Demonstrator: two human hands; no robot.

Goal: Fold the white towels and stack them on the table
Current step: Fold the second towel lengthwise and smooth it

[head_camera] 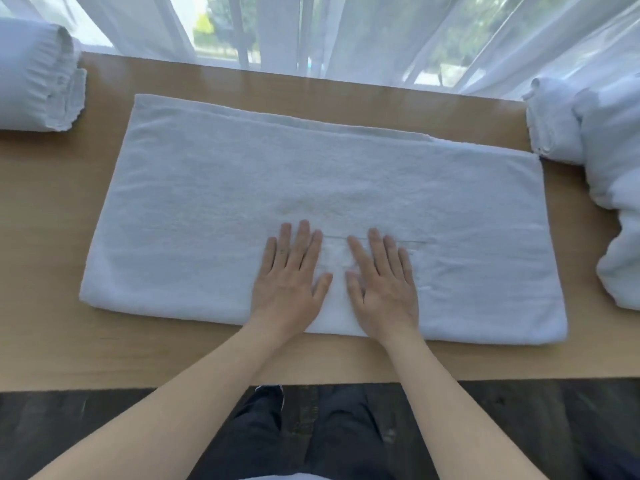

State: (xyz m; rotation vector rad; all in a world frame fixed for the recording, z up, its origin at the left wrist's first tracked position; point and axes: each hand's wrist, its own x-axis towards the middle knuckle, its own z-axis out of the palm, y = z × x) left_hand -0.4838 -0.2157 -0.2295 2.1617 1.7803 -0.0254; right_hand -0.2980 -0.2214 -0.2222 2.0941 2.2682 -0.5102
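Both your hands, left (289, 287) and right (382, 289), lie flat with no grip on the towel (242, 202) mid-counter (52, 237); far edges at 12 o'clock look misaligned, so folding now likely bakes in skew.

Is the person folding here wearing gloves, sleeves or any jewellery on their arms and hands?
No. The left hand and right hand are bare, with no gloves, rings or watch visible. Both forearms are uncovered right to the picture's edge, so no sleeves show.
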